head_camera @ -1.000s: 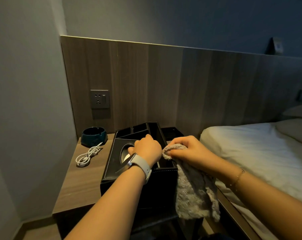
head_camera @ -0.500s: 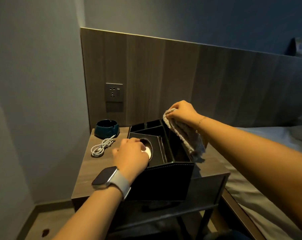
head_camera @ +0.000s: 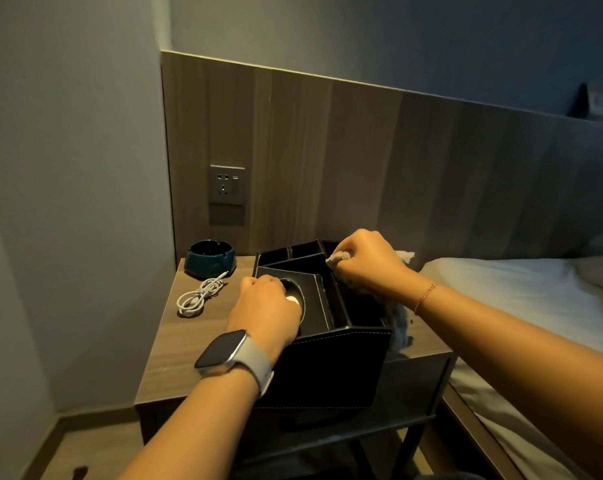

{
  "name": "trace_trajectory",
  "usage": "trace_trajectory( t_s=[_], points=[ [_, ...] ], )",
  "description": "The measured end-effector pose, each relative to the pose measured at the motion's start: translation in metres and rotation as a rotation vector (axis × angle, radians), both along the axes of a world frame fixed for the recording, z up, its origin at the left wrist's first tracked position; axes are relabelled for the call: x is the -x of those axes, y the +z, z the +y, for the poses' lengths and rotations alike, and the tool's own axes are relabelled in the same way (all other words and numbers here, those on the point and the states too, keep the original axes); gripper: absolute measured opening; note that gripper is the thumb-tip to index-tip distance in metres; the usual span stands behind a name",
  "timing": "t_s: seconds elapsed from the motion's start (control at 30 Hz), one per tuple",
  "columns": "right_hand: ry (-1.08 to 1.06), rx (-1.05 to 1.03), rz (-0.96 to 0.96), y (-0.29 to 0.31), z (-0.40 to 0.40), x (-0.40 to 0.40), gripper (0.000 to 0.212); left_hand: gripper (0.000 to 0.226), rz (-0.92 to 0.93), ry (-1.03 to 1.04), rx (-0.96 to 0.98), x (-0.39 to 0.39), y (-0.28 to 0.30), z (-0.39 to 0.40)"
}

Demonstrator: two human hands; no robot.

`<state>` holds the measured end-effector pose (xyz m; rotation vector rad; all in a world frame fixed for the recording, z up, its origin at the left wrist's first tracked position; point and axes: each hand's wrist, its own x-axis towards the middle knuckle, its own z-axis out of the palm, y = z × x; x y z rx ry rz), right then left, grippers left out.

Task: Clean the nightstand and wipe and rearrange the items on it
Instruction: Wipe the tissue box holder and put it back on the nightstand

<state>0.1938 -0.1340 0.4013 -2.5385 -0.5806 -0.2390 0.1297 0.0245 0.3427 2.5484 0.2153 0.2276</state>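
A black leather organizer box (head_camera: 341, 365) with several compartments and an oval tissue opening stands on the wooden nightstand (head_camera: 186, 344). My left hand (head_camera: 263, 311), smartwatch on the wrist, grips the box's top at the oval opening. My right hand (head_camera: 366, 263) is closed on a grey cloth (head_camera: 398, 323) and presses it into the box's right-hand compartment; the cloth's loose end hangs over the box's right side. A dark blue ashtray (head_camera: 209, 258) sits at the nightstand's back left, and a coiled white cable (head_camera: 199, 297) lies in front of it.
A wall socket (head_camera: 226, 184) is set in the wooden headboard panel above the ashtray. The grey wall closes in on the left. A bed with white sheets (head_camera: 521, 306) borders the nightstand on the right. A lower shelf runs under the tabletop.
The box went from being held in front of the nightstand to standing on it. My right hand with the cloth rose to the box's back edge, then dropped into the right compartment.
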Motion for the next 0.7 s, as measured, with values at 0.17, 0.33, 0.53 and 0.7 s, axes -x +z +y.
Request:
trace_trajectory(
  t_s=[0.17,0.33,0.53,0.7],
  points=[
    [0.102,-0.283,0.146,0.009,-0.036,0.031,0.011,0.036,0.046,-0.006,-0.030,0.010,0.013,-0.005],
    [-0.172,-0.986,0.128,-0.026,-0.091,0.017,0.012,0.030,0.000,-0.026,0.092,0.002,0.031,-0.042],
    [-0.410,-1.329,0.258,-0.076,-0.092,-0.055,0.012,0.063,0.058,-0.165,0.251,-0.018,0.021,-0.068],
    [-0.308,-1.413,0.427,-0.070,-0.045,-0.087,0.052,0.063,0.095,-0.214,0.288,-0.031,0.020,-0.044]
  ],
)
